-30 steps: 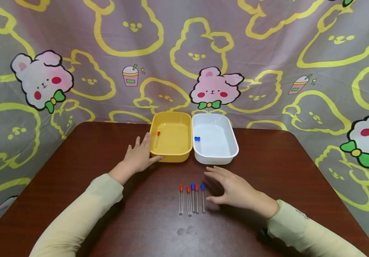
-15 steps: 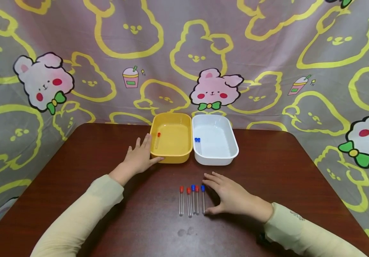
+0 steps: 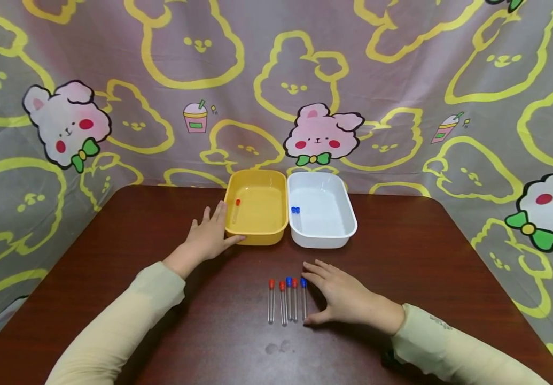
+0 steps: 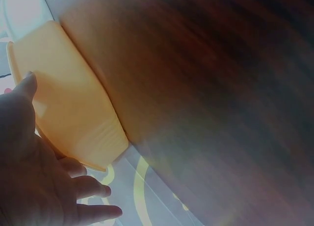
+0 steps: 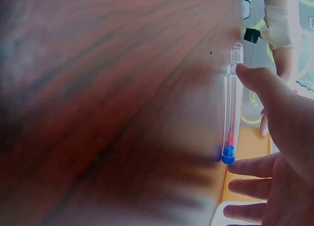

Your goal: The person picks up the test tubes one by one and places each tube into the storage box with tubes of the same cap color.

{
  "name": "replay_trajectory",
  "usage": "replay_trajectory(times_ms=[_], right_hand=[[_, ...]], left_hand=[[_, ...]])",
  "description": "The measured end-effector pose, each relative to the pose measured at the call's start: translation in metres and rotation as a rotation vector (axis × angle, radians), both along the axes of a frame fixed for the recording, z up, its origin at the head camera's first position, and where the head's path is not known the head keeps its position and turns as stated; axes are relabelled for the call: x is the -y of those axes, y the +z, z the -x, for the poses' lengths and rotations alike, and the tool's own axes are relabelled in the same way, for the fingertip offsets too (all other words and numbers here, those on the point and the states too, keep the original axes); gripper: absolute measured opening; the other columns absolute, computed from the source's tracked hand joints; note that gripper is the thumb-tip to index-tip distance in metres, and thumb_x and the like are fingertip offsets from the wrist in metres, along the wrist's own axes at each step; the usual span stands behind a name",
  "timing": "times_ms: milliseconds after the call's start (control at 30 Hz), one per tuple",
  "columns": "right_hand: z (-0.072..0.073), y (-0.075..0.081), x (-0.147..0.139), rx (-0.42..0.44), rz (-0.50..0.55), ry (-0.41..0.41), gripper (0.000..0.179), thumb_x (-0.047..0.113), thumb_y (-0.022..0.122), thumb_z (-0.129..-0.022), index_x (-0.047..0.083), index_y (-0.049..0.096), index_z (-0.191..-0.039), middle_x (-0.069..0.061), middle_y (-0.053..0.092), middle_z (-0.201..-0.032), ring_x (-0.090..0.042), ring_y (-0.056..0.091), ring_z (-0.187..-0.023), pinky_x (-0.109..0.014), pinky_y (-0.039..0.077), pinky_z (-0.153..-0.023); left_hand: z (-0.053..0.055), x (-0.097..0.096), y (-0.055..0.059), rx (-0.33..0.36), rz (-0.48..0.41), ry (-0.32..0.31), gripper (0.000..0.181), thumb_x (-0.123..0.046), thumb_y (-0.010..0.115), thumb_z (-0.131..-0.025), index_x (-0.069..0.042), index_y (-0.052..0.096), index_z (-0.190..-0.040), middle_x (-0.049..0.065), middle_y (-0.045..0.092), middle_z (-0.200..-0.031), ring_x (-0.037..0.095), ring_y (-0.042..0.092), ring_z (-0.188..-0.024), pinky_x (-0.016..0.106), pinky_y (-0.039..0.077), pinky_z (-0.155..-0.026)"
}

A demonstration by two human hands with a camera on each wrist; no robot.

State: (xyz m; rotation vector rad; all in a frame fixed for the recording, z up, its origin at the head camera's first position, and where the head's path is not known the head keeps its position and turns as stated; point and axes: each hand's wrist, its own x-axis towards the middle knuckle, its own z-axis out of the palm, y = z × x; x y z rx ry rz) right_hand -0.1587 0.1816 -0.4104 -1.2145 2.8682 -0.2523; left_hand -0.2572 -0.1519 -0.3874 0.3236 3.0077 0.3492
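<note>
My left hand [image 3: 205, 235] rests against the yellow tray [image 3: 257, 239], fingers spread along its left side and thumb at the front wall. Over the table, my right hand [image 3: 348, 297] spans the rightmost blue-capped test tube [image 3: 304, 302]: the thumb is right at its rounded end and the index finger by its cap. In the right wrist view that tube's blue cap [image 5: 228, 155] lies close to the index fingertip. To its left lie another blue-capped test tube [image 3: 289, 299] and three red-capped ones, the outermost red-capped tube [image 3: 271, 305] set a little apart.
A white tray [image 3: 324, 240] stands against the yellow one's right side and holds two blue-capped tubes [image 3: 296, 210]. Inside the yellow tray is one red-capped tube [image 3: 238, 202]. A patterned curtain [image 3: 391, 85] rises behind the brown table [image 3: 185, 331].
My right hand has moved down and slightly left, from just in front of the white tray to the rightmost blue-capped tube. The left hand has stayed at the yellow tray.
</note>
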Motion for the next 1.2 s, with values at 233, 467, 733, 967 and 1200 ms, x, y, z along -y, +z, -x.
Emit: replay_trajectory(times_ms=[233, 467, 733, 967, 1200], right_hand=[[-0.0008, 0.0011, 0.0029, 0.0, -0.015, 0.0, 0.094, 0.062, 0.081, -0.078, -0.007, 0.059, -0.137, -0.025, 0.05, -0.149, -0.047, 0.043, -0.139, -0.054, 0.036, -0.114], [0.0, 0.0014, 0.0046, -0.003, -0.021, 0.006, 0.094, 0.063, 0.081, -0.077, -0.007, 0.06, -0.136, -0.024, 0.05, -0.15, -0.046, 0.043, -0.14, -0.054, 0.036, -0.114], [0.001, 0.001, 0.0057, -0.005, -0.019, 0.012, 0.089, 0.06, 0.083, -0.076, -0.007, 0.063, -0.13, -0.026, 0.05, -0.149, -0.047, 0.045, -0.138, -0.053, 0.037, -0.113], [0.0034, 0.0044, 0.0041, 0.009, -0.018, -0.012, 0.089, 0.06, 0.084, -0.074, -0.007, 0.063, -0.13, -0.025, 0.051, -0.148, -0.046, 0.046, -0.138, -0.05, 0.038, -0.113], [0.0071, 0.0086, 0.0022, 0.008, -0.011, -0.012, 0.093, 0.061, 0.084, -0.074, -0.009, 0.062, -0.131, -0.026, 0.051, -0.148, -0.046, 0.046, -0.138, -0.05, 0.037, -0.114]], left_hand=[[-0.0003, 0.0004, 0.0004, 0.004, -0.003, -0.005, 0.11, -0.065, 0.058, -0.097, 0.001, 0.0, -0.163, 0.019, 0.002, -0.17, 0.048, 0.009, -0.152, 0.069, 0.018, -0.115], [0.002, 0.0013, -0.001, -0.003, -0.002, -0.003, 0.111, -0.066, 0.057, -0.096, 0.0, -0.001, -0.163, 0.018, 0.002, -0.17, 0.047, 0.009, -0.152, 0.069, 0.018, -0.115], [0.0017, 0.0013, -0.003, -0.003, -0.008, -0.004, 0.111, -0.066, 0.058, -0.096, 0.001, 0.0, -0.163, 0.019, 0.004, -0.17, 0.048, 0.009, -0.152, 0.07, 0.018, -0.115], [0.0009, 0.0008, -0.0018, -0.004, -0.006, 0.001, 0.111, -0.066, 0.058, -0.096, 0.001, -0.001, -0.163, 0.019, 0.004, -0.17, 0.047, 0.01, -0.152, 0.069, 0.019, -0.115], [0.0011, 0.0007, -0.0021, -0.002, -0.006, -0.001, 0.111, -0.065, 0.058, -0.096, 0.001, -0.001, -0.163, 0.019, 0.003, -0.17, 0.047, 0.01, -0.152, 0.069, 0.018, -0.116]])
